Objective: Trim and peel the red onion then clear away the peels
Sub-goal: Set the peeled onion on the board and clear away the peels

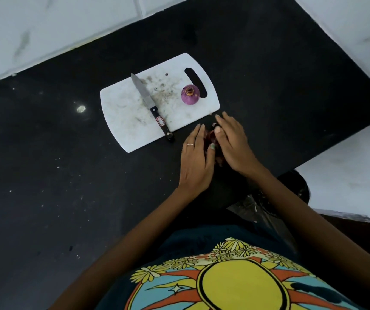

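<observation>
A peeled purple red onion [190, 94] stands on the white cutting board [125, 108] near the handle slot. A knife [150, 106] with a black handle lies diagonally across the board, untouched. On the black counter just in front of the board's near right corner, my left hand [196, 157] and my right hand [233, 142] are cupped together around a small heap of dark red onion peels [213, 136]. Most of the peels are hidden between my palms.
The black countertop [56, 164] stretches left and toward me, with small crumbs. White tiled walls [45, 30] bound it at the back and right. The counter edge runs down the right side near my right forearm.
</observation>
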